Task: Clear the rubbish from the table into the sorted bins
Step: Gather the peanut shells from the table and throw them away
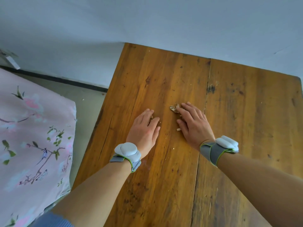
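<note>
Scraps (174,109) partly under right hand (192,124)

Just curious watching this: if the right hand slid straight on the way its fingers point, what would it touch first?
Probably the brown shell scraps at the fingertips of the right hand; they already seem to touch. Beyond them lies bare wooden table, then the wall.

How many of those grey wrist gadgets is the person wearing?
2. One wrist gadget sits on the left wrist, the other on the right wrist, both above the wooden table. None seems hidden.
</note>
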Demonstrator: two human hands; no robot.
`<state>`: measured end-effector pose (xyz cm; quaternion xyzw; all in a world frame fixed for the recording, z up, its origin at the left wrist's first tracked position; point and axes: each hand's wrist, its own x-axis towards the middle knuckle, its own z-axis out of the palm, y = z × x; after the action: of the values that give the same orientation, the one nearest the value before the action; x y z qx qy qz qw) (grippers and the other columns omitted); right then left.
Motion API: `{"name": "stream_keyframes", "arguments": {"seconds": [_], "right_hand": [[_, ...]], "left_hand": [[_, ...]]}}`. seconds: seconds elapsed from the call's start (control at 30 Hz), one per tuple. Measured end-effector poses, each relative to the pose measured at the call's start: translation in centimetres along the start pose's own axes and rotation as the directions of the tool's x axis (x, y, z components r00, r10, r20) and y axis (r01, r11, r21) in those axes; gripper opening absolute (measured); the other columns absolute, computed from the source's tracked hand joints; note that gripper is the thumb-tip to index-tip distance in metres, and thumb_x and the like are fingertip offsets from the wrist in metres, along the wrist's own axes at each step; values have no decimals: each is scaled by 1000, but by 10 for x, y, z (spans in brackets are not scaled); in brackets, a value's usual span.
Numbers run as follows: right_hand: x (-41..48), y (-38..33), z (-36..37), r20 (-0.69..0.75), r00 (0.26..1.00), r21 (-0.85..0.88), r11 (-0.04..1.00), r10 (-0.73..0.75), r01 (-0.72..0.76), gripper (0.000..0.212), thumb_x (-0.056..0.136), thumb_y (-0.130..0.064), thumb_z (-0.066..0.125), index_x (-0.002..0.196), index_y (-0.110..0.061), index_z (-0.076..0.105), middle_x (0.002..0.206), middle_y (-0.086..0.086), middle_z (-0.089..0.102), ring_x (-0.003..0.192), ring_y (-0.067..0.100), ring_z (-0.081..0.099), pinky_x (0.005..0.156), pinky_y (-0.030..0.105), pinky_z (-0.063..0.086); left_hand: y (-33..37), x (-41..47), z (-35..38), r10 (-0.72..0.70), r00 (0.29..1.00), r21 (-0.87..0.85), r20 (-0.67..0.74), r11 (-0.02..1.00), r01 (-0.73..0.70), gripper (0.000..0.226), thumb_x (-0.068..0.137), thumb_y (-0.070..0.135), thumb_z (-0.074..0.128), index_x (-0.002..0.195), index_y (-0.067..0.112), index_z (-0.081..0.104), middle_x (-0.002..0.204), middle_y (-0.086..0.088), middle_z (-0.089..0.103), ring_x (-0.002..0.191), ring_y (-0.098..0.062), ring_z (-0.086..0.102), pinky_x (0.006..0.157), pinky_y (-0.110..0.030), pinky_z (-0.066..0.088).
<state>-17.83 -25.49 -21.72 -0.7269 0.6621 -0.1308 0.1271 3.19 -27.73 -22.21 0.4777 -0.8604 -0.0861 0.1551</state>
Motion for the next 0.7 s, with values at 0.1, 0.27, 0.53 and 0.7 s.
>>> {"name": "stream_keyframes", "arguments": {"seconds": [0.1,0.27,0.53,0.7], "right_hand": [[4,0,-19,-37,992,114,987,121,-116,46,100,-37,41,138,-13,52,125,6,60,118,27,53,89,39,48],[17,6,-39,34,960,-34,961,277,-276,62,95,-60,39,147,-26,35,127,-2,50,117,20,46,70,32,45],[13,-4,-4,-101,990,-218,968,101,-121,55,87,-64,49,118,-19,62,112,5,55,102,27,52,76,39,49],[9,-7,7,-203,979,-261,965,-16,-38,39,90,-48,45,87,-15,65,82,3,58,73,23,58,52,27,37]], "left_hand": [[-7,-1,-12,-25,997,80,75,997,19,47,90,40,48,122,9,61,126,-16,60,116,-32,59,91,-43,53],[-11,-1,-19,-143,987,218,73,968,125,73,84,65,44,127,7,57,109,-10,59,95,-28,58,73,-39,52],[-1,11,1,-108,992,276,-62,954,121,52,89,55,45,98,8,65,89,-10,56,79,-28,54,59,-36,48],[3,7,2,-39,997,263,-69,963,56,44,85,53,53,82,10,60,77,-7,53,68,-25,52,50,-29,34]]}}
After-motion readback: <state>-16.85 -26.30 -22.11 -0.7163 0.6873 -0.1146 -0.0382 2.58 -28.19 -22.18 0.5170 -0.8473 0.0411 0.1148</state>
